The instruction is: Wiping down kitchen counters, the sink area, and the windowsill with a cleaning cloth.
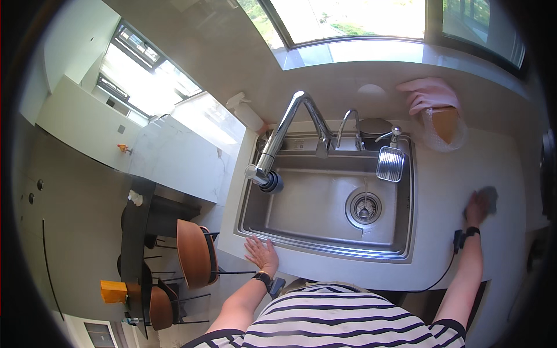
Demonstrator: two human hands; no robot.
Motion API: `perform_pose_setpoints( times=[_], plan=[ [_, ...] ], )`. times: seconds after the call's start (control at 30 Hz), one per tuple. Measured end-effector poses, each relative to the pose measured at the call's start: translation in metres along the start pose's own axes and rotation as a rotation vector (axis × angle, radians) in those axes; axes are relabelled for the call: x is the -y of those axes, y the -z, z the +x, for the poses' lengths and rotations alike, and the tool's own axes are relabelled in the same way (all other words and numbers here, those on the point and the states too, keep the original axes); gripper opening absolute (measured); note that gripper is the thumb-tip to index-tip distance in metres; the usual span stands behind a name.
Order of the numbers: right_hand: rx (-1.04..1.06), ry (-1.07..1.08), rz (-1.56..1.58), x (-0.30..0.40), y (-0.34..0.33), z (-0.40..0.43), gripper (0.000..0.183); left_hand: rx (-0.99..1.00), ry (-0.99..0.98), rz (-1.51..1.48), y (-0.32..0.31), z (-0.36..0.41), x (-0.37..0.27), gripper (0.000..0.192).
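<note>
My right hand [477, 209] presses a dark grey cloth [491, 198] onto the white countertop [444, 209], to the right of the sink; both are blurred. Spread flat, my left hand [262, 256] rests on the counter's front edge by the sink's near left corner, holding nothing. Between the hands lies a stainless steel sink [304, 204] with a drain strainer [364, 209] at its right side. A wire sponge rack [390, 164] sits at the sink's right end. Straps with small devices are on both wrists.
A chrome pull-out faucet [285, 130] arches over the sink, beside a smaller curved tap [348, 122]. Behind stand a spray bottle [247, 111] and a soap dispenser [395, 135]. Pink gloves [435, 95] drape over a bubble-wrapped object [441, 128]. Chairs [193, 254] stand left. A cable [439, 278] crosses the counter.
</note>
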State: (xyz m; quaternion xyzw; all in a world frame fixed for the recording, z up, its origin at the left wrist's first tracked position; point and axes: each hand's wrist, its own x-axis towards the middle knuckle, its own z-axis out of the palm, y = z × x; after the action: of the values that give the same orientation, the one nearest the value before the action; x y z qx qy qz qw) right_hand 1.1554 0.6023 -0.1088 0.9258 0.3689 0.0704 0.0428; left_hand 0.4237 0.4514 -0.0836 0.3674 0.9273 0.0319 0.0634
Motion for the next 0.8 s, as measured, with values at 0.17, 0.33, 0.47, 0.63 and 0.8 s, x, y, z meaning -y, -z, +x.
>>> perform_pose_setpoints(
  times=[0.17,0.33,0.47,0.63,0.8],
  plan=[
    [0.081,0.770,0.290,0.168,0.084,-0.101,0.050,-0.038,0.044,0.008,0.008,-0.006,0.015,0.069],
    [0.086,0.950,0.335,0.074,0.079,-0.111,0.047,-0.012,0.069,-0.010,0.018,-0.009,0.007,0.070],
    [-0.192,0.381,0.138,-0.114,-0.015,-0.058,0.045,-0.017,0.031,0.005,0.010,-0.003,0.003,0.070],
    [0.270,-0.378,0.000,-0.097,0.052,-0.113,0.050,-0.100,0.074,0.034,0.017,-0.014,0.022,0.070],
    [-0.019,0.475,0.237,-0.058,0.034,-0.231,0.051,-0.042,0.057,0.076,0.013,-0.009,0.011,0.069]
  ],
)
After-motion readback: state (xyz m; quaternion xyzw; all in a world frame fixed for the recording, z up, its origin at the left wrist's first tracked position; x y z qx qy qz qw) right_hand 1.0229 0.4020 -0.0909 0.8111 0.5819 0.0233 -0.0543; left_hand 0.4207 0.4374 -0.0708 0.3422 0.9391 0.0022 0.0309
